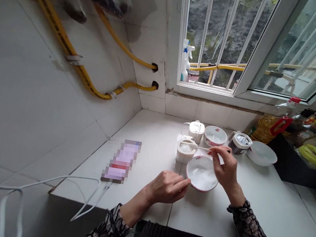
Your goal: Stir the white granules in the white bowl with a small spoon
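Note:
My right hand [224,166] pinches the thin handle of a small white spoon [200,148]. The spoon's head is at the open top of a small white seasoning jar [185,155], which has white grains inside. In front of the jar stands a white bowl [195,166] with a reddish rim and white powder or grains in it. My left hand [168,187] is closed at the bowl's near left rim, its fingertips gripping the edge. Part of the bowl's right rim lies behind my right hand.
Behind are a lidded white jar [197,130], a flowered bowl [215,136], a dark-bodied jar [240,143] and another bowl [262,154]. An oil bottle [268,123] and condiments stand right. A blurred phone [122,161] with a white cable [54,176] lies left.

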Demonstrator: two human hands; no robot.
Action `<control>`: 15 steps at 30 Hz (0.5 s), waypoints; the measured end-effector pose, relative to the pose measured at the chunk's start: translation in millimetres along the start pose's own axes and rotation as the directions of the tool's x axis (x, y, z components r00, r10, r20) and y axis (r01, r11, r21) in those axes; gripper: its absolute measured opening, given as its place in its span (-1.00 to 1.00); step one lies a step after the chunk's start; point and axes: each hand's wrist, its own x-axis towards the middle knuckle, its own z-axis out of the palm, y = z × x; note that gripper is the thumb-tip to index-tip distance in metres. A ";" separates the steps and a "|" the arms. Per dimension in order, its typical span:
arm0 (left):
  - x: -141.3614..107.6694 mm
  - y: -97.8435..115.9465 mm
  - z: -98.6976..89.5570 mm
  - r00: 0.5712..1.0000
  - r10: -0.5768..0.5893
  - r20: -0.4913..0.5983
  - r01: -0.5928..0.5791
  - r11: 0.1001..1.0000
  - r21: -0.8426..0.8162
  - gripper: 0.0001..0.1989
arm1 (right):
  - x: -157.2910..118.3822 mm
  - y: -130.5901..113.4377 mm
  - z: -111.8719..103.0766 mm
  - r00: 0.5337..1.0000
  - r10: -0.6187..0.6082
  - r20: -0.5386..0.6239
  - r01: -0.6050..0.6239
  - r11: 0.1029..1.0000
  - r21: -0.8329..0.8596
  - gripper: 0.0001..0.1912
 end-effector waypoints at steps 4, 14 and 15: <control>-1.2 -0.6 0.4 1.000 0.010 -0.013 -0.010 1.000 -0.013 -0.80 | 4.0 8.9 -24.3 0.978 0.129 0.166 -0.144 0.986 0.080 -0.84; 0.6 0.0 -4.3 1.000 0.013 -0.002 -0.013 0.999 -0.042 -0.81 | 2.3 6.1 -32.0 0.651 0.200 0.733 -0.359 0.931 0.065 -0.78; 0.8 0.1 -4.7 1.000 0.016 -0.001 -0.016 0.999 -0.042 -0.82 | 2.4 6.7 -31.9 0.630 0.225 0.743 -0.406 0.911 0.069 -0.79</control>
